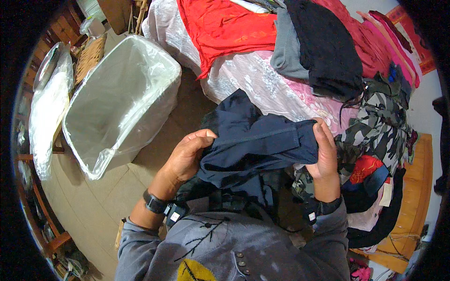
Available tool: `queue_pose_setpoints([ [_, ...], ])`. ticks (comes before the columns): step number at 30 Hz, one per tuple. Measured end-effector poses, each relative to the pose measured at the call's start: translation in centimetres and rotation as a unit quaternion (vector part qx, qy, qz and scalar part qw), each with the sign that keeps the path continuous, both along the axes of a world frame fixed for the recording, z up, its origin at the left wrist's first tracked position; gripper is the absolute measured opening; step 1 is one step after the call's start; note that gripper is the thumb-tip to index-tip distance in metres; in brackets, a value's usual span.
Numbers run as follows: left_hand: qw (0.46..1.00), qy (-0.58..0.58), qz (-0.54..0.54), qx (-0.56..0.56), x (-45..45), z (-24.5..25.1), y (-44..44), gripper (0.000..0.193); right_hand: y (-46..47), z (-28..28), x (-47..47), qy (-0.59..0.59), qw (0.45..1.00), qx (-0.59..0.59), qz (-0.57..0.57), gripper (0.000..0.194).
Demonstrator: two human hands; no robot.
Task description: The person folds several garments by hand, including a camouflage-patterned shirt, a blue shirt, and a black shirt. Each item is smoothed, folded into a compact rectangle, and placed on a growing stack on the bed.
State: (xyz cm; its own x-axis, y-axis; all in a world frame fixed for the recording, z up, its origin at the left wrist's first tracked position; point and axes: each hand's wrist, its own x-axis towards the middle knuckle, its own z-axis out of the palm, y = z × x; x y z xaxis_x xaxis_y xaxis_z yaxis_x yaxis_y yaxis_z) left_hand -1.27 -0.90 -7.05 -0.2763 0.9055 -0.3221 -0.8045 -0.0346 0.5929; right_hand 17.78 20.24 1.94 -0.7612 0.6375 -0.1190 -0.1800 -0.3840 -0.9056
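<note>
A dark navy garment [260, 144] is stretched between my two hands above my lap. My left hand [188, 154] pinches its left edge between thumb and fingers. At its right end, my right hand [324, 151] grips the fabric near a stitched hem, thumb uppermost. The garment's lower folds hang towards my lap, and a darker part rises beyond my left hand. Just past it lies a bed with a pale floral sheet [242, 80]. Both wrists carry dark bands with small devices.
A large bin lined with clear plastic [105, 91] stands at the left on the tiled floor. On the bed are a red cloth [232, 31], a grey garment [288, 45] and black trousers [327, 52]. Camouflage clothing [379, 123] is heaped at the right, near a wooden board [415, 203].
</note>
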Motion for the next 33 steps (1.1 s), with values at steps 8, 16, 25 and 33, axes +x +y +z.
queue_pose_setpoints([
  [8,0.986,0.134,0.067,0.075,0.3,5.5,-1.7,0.01,-1.6,3.9,1.6,-0.041,0.998,0.051,-0.022,0.025],
  [16,0.864,0.268,0.086,0.418,2.4,15.8,-5.8,0.04,-2.9,7.8,6.1,0.05,0.983,0.163,-0.064,0.029],
  [25,0.881,0.344,0.284,0.155,5.8,20.6,-5.6,0.033,-2.9,9.3,8.7,0.135,0.954,0.249,-0.098,0.033],
  [33,0.894,0.3,0.236,0.235,5.5,19.1,-7.6,0.035,-2.2,9.9,9.8,0.179,0.933,0.289,-0.12,0.037],
])
